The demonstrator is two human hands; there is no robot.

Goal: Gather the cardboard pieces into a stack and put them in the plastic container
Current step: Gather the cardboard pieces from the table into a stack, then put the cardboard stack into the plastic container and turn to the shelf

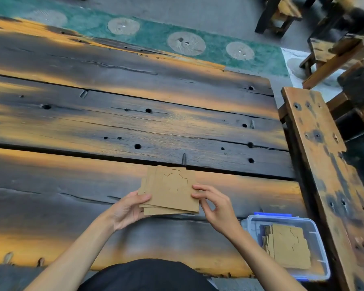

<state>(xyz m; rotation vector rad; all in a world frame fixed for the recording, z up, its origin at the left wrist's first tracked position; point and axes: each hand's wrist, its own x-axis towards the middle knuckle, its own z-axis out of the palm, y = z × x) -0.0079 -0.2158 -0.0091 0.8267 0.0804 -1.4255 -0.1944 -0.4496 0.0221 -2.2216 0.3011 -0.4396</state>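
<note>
From the head camera, looking down over a dark, weathered plank table, both hands meet at a loose stack of cardboard pieces — brown squares, the top one scored with a curved cut line. The sheets are fanned a little, edges not yet flush. The left hand grips the stack's left edge, thumb on top and fingers curled underneath. The right hand pinches the right edge between thumb and fingertips, the other fingers loosely bent. The stack sits at or just above the tabletop; I cannot tell if it rests on the wood.

To the right, near the table's corner, a clear plastic container with blue clasps stands open — more cardboard already lies inside. A wooden bench runs alongside the table.
</note>
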